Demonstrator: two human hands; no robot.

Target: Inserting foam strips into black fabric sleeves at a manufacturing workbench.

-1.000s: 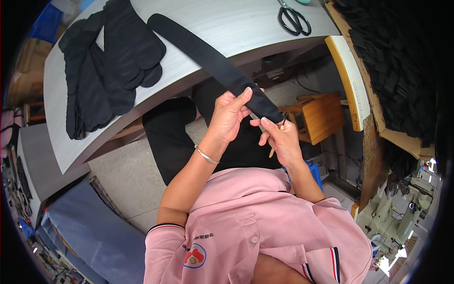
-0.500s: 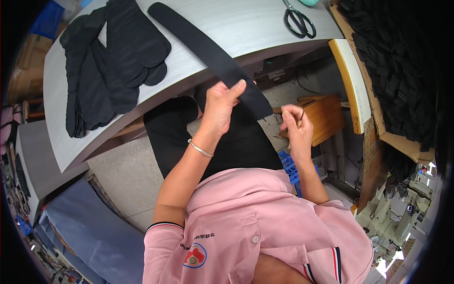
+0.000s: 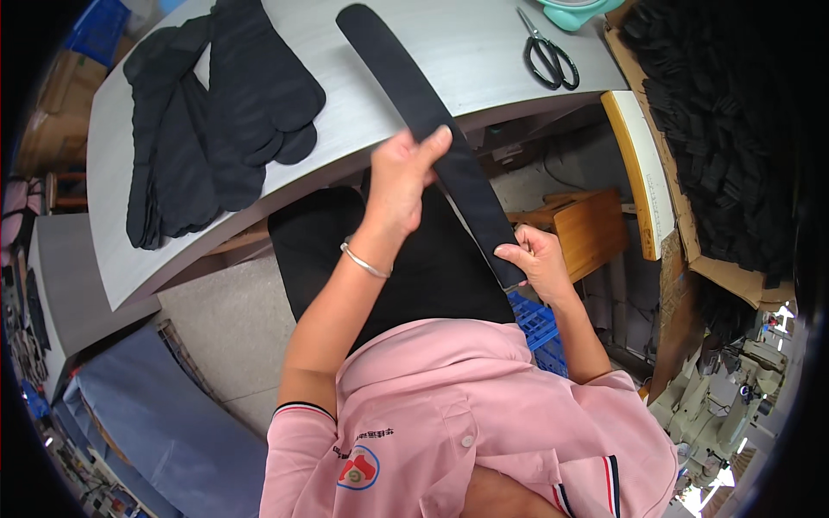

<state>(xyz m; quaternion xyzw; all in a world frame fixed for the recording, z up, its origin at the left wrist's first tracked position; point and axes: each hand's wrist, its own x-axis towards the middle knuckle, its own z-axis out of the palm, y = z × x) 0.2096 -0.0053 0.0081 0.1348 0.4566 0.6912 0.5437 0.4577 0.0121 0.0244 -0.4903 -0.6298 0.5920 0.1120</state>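
My right hand (image 3: 542, 261) has come back to the near end of the black strip (image 3: 465, 177), which has swung rightward.
My right thumb and fingers pinch that end beside my black trousers (image 3: 414, 276); farther up, my left hand (image 3: 399, 181) grips the middle. The rounded far end reaches over the pale table (image 3: 367, 99), between black cloth pieces (image 3: 246, 104) and scissors (image 3: 550, 50).

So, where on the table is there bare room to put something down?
The widest bare patch of the light grey table lies between the long black fabric strip and the black-handled metal scissors. A narrower gap separates the strip from the overlapping black fabric pieces, which crowd the table's left.
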